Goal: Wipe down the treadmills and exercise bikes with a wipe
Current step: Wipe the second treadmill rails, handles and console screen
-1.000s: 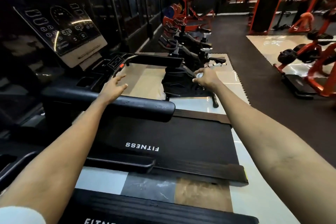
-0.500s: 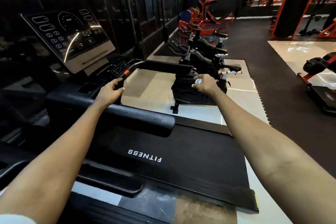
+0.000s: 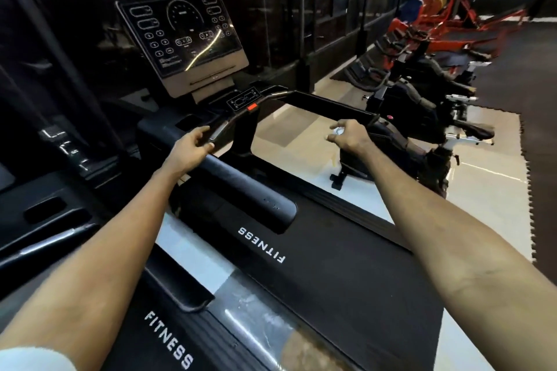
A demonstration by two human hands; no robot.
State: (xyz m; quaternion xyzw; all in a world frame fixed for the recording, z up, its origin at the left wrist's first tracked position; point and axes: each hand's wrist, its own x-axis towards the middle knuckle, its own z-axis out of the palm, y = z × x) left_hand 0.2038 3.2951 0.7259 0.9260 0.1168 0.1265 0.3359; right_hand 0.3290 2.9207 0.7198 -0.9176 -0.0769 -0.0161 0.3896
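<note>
A black treadmill fills the view, its belt (image 3: pixel 316 256) marked FITNESS and its console (image 3: pixel 184 39) raised at upper left. My left hand (image 3: pixel 188 149) grips the top of the treadmill's left handrail (image 3: pixel 241 190), near the curved front bar with a red tab (image 3: pixel 252 106). My right hand (image 3: pixel 348 135) hangs in the air above the belt, short of the right handrail (image 3: pixel 328 107), its fingers curled round a small white wipe (image 3: pixel 339 131). Black exercise bikes (image 3: pixel 422 117) stand to the right of the treadmill.
A second treadmill deck (image 3: pixel 168 343) marked FITNESS lies at the bottom left. Red gym machines (image 3: pixel 446 18) stand at the far right along a dark glass wall. Black rubber mat (image 3: pixel 539 159) borders the pale tiled floor (image 3: pixel 482 190).
The view has swung right to left, bringing the console toward the middle. My left hand has closed round the handrail. My right hand with the wipe has come nearer the right handrail.
</note>
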